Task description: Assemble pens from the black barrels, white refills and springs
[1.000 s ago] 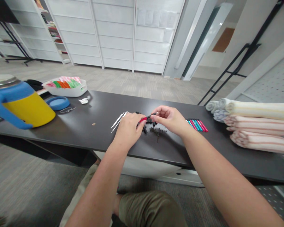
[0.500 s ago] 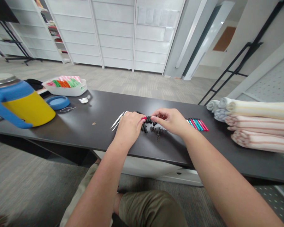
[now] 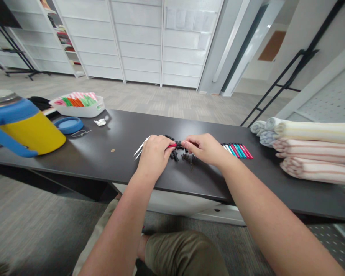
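Note:
My left hand [image 3: 154,155] is closed around a red pen barrel [image 3: 171,145], which points toward my right fingers. My right hand [image 3: 207,148] pinches at its fingertips, close to the barrel's end; what it holds is too small and hidden to make out. Black pen parts [image 3: 175,155] lie on the dark table under and between my hands. Just right of them is a small heap of springs [image 3: 188,157]. Thin white refills [image 3: 139,150] stick out beyond my left hand. Beside my right wrist, several red, teal and white pens [image 3: 240,150] lie in a row.
Rolled striped towels [image 3: 316,149] are stacked at the table's right end. On the left stand a yellow and blue mug [image 3: 31,130], a blue lid [image 3: 69,124] and a white basket [image 3: 77,107] of colourful packets. A crumpled white item [image 3: 100,122] lies near the basket.
My left hand has shifted slightly left, and more of the red barrel shows. My right hand has also moved a little left, its fingers still pinched.

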{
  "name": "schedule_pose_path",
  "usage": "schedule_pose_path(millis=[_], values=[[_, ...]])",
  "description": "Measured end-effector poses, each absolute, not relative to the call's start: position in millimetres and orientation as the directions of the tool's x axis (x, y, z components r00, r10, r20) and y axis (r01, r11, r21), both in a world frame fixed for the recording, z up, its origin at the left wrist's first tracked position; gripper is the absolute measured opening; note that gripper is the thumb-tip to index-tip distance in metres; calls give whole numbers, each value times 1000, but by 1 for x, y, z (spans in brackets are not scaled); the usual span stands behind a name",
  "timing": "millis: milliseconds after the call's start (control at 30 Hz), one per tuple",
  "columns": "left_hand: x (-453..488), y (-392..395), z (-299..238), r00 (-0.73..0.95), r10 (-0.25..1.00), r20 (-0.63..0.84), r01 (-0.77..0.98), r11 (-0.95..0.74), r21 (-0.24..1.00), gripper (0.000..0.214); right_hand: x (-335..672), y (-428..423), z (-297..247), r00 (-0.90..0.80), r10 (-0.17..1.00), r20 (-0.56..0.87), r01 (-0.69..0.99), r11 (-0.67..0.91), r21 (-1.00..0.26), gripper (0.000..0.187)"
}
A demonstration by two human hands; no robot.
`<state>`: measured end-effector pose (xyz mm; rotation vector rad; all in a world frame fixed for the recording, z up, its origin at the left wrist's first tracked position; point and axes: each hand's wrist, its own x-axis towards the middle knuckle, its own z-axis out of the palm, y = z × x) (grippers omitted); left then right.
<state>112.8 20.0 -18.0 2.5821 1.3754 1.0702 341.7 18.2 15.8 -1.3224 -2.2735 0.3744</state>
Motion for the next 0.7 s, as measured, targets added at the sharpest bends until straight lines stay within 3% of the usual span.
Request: schedule_pose_path(millis=[233,500,600,700], values=[[113,21,-18,374,745,553,730,-604,320,12,342,20,11,-409,858,310,715,512,-476,22],[113,20,-17,382,740,553,730,-609,311,12,341,20,11,-436,850,295,709,526,-469,22],[113,19,-17,387,739,552,727,-613,311,11,341,21,11,-494,806,326,684,592,-426,17],[113,20,-18,391,733,557,719,-620,312,11,341,22,11,-541,773,331,680,634,-369,23]])
